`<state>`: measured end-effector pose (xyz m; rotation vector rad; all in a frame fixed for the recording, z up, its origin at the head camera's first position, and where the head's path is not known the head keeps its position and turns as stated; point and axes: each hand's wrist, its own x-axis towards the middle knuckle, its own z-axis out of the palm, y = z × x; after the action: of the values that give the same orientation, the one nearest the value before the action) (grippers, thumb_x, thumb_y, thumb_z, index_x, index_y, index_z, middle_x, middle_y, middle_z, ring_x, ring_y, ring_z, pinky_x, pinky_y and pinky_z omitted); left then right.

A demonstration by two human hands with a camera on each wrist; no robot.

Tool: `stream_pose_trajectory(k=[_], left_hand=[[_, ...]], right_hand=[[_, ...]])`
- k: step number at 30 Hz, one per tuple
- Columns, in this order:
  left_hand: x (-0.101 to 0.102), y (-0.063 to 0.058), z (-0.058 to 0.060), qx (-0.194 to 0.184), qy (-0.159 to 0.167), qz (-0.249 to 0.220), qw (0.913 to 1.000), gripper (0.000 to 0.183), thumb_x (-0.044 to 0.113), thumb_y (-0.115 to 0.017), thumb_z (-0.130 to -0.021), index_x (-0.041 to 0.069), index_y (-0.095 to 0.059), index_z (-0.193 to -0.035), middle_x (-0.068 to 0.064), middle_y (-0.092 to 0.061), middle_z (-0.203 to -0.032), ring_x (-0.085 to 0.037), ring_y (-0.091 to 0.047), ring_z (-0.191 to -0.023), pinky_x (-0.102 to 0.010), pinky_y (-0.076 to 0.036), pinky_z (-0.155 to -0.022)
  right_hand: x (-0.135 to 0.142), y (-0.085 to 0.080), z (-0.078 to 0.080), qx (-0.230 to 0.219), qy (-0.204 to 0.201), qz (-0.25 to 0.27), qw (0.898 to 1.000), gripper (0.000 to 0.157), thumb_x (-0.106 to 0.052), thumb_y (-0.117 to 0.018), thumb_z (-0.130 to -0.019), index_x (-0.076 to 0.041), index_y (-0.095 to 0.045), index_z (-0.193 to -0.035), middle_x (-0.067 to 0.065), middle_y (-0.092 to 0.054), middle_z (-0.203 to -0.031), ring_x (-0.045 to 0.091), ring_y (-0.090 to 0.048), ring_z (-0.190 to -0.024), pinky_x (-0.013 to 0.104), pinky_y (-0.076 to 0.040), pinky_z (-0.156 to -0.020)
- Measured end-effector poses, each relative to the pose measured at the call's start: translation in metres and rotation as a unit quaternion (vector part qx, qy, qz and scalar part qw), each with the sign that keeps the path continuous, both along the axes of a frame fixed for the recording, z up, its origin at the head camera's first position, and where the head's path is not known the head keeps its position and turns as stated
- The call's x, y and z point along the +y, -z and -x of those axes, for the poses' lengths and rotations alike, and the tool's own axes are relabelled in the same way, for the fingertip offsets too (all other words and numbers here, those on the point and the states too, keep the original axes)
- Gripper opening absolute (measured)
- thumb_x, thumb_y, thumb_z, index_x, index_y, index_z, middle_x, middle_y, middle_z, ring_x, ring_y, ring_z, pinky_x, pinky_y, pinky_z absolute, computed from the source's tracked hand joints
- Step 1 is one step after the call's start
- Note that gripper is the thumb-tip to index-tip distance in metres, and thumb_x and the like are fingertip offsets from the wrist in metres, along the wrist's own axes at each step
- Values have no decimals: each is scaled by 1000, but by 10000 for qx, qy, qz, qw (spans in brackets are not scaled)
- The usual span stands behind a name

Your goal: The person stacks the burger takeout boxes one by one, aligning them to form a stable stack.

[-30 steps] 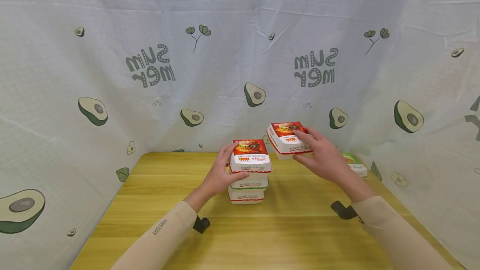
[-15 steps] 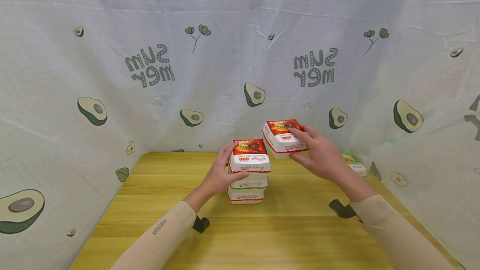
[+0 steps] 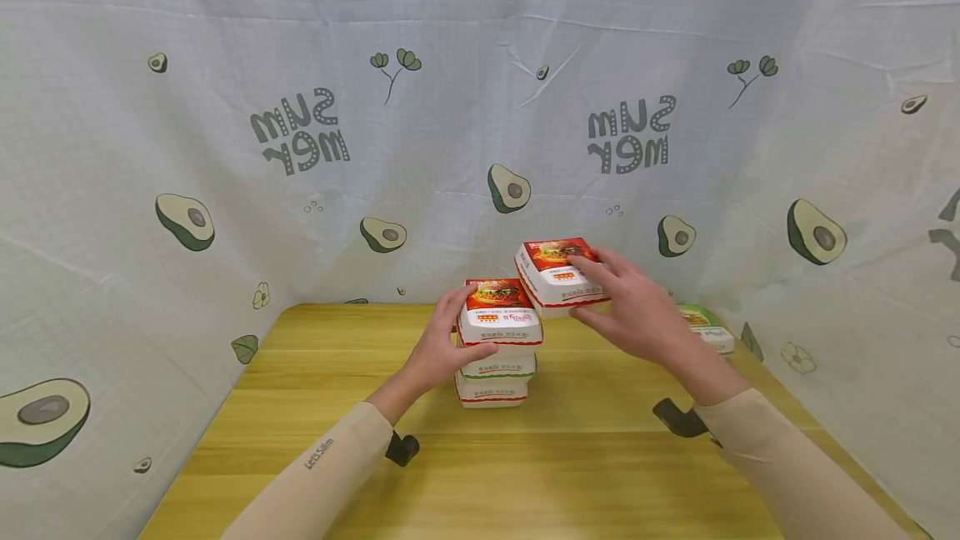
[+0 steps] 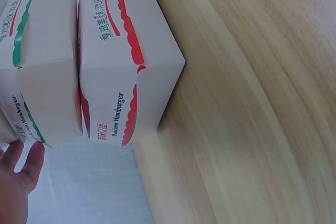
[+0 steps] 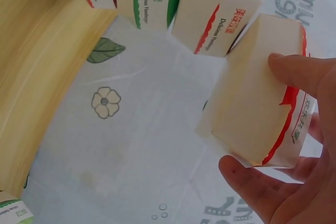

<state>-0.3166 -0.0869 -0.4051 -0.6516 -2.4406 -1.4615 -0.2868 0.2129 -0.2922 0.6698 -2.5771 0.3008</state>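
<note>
Red-topped carton: clamped by right hand's fingers, slightly tilted, at stack's one-to-two o'clock; contact unclear.
Carton stack: three high; left hand grips top carton from nine o'clock.
Stacking: fourth tier apparently being added; next move likely calls for shifting toward seven o'clock, levelling, lowering.
Carton build: smooth cardboard, tapered, scalloped printed edges.
Tabletop: wood-grained; green-lidded carton at stack's three o'clock.

Green box at far right corner of desk partly hidden behind right hand; desk's near edge cut off below in head view; top stacked box and left hand cut off in left wrist view.
</note>
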Motion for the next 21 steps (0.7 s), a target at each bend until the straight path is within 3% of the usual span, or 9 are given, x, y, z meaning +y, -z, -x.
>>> stream_pose_trajectory(k=[21], left_hand=[[-1,-1,-1,-10,13,-7,10000,94,49,-81,-81,47,-24,-156,3,-25,-160,-25,-39,-139,-55,-40,-110]], right_hand=[[-20,0,-6,209,-48,-216,9995,79,-37,-80,-85,-30,-40,-153,16,-36,-159,43,-46,-135,65,-52,-85]])
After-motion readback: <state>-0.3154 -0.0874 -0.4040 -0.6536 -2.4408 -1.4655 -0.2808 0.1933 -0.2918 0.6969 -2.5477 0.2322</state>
